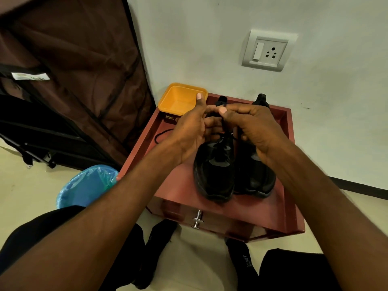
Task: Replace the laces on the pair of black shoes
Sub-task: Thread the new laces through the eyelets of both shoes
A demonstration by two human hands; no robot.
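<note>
Two black shoes stand side by side on a reddish-brown low cabinet top [180, 185], toes towards me: the left shoe [214, 173] and the right shoe [256, 177]. My left hand [193, 131] and my right hand [254, 127] meet above the left shoe's tongue, and both pinch a black lace [225, 131] that runs down into that shoe's eyelets. Another loose black lace [161, 134] lies curled on the cabinet top to the left of my left hand.
An open yellow plastic tub [178, 99] sits at the cabinet's back left corner. A blue-lined bin [86, 185] stands on the floor to the left. A brown fabric wardrobe [73, 80] fills the left. A wall socket [268, 51] is above. My socked feet are below the drawer knob [197, 219].
</note>
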